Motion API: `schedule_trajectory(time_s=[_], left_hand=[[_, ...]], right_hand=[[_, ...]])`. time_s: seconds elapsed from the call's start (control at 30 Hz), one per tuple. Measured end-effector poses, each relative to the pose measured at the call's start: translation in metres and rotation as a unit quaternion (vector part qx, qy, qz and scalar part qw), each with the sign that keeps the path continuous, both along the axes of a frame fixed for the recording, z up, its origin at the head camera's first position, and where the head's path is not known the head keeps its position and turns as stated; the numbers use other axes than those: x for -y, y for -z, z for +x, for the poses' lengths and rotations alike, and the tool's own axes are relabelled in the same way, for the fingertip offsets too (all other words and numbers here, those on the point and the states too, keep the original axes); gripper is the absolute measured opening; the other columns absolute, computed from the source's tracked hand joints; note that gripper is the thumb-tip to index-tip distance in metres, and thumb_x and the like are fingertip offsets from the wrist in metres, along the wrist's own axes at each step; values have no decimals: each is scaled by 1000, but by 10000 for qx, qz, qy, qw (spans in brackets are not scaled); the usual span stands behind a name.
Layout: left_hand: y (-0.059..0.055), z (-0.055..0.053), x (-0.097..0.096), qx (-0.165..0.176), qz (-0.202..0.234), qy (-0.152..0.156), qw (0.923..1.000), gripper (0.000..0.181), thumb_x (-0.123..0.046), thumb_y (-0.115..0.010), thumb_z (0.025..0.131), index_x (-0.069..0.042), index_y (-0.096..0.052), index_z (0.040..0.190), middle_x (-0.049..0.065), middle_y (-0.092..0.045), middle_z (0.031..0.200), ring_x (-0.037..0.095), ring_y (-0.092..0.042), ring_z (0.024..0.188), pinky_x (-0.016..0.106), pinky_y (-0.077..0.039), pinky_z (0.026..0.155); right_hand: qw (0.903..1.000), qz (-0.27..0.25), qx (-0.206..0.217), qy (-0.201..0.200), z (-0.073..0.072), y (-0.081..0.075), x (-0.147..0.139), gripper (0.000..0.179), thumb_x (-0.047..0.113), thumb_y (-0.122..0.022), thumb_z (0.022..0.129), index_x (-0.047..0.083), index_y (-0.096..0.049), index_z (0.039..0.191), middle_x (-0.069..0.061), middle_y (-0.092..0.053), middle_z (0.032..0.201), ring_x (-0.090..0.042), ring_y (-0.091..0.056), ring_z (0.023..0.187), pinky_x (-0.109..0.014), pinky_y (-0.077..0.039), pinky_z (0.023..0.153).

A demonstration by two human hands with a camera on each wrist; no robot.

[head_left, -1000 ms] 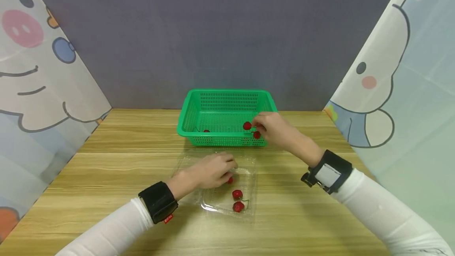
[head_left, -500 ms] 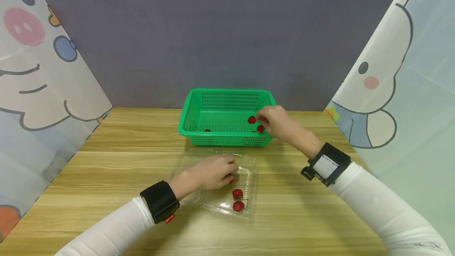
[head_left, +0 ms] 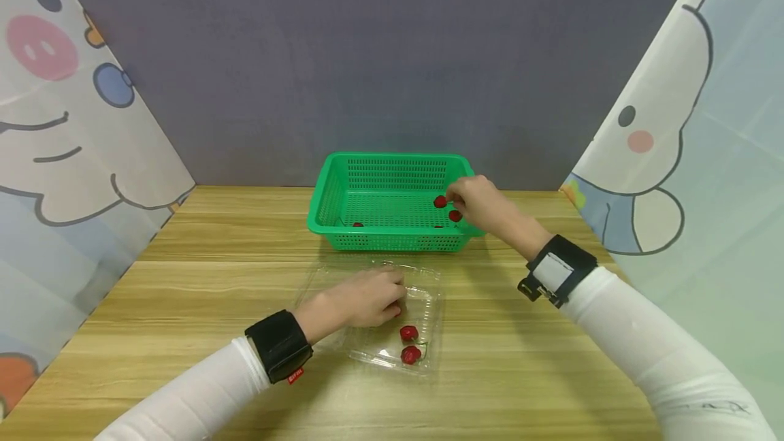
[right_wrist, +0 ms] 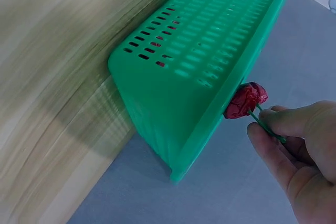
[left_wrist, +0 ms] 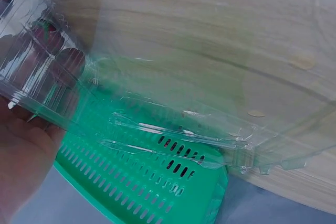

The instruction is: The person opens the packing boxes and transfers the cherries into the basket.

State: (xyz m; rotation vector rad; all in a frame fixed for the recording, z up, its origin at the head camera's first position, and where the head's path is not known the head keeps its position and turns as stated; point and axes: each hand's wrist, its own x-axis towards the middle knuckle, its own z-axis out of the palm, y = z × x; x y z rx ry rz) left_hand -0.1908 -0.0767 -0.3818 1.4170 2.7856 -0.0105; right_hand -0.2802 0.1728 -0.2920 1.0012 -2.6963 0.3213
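Observation:
My right hand (head_left: 480,203) pinches a pair of red cherries (head_left: 439,201) by their joined green stems at the right side of the green basket (head_left: 392,231). In the right wrist view the cherries (right_wrist: 247,100) overlap each other beside the basket rim, stems between thumb and fingertips. My left hand (head_left: 370,297) is low at the clear plastic box (head_left: 422,305), fingers bent, with a cherry (head_left: 398,313) partly hidden at the thumb. Through the plastic, the left wrist view shows fingers close to a cherry (left_wrist: 46,32); I cannot tell if they grip it.
Two cherries (head_left: 410,354) with stems lie in the near part of the clear box. Inside the basket, a cherry (head_left: 358,224) shows at the left and another (head_left: 438,227) near the front wall. A grey wall (head_left: 392,73) rises behind the wooden table (head_left: 245,237).
My right hand has moved away and slightly right with the pair of cherries, over the basket's right side. The left hand has barely moved; its thumb covers more of the cherry there.

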Motion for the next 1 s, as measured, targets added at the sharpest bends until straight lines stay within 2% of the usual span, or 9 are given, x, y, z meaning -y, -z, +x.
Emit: schedule_trajectory(time_s=[0.43, 0.7, 1.0], left_hand=[[0, -2, -2, 17, -78, 189, 9998, 5, -24, -70, 92, -20, -71, 91, -10, -60, 91, 8, -60, 90, 21, -47, 83], [2, -3, -4, -37, -115, 245, 9996, 6, -26, -70, 93, -20, -69, 89, -10, -60, 90, 8, -60, 89, 21, -47, 81], [1, -3, -4, 12, -54, 284, 9996, 6, -27, -71, 93, -21, -69, 91, -11, -58, 89, 7, -60, 87, 18, -46, 78]], right_hand=[[9995, 259, 42, 170, -10, 0, 0, 16, -9, -57, 93, -3, -72, 97, -15, -67, 94, -29, -66, 87, -32, -52, 69], [9990, 338, 183, 238, -14, 2, -2, 17, -8, -56, 94, -4, -71, 101, -16, -66, 98, -29, -65, 92, -31, -52, 71], [9992, 272, 249, 172, -16, 9, -2, 23, -14, -52, 91, -1, -71, 94, -11, -66, 92, -23, -64, 84, -28, -48, 65]])
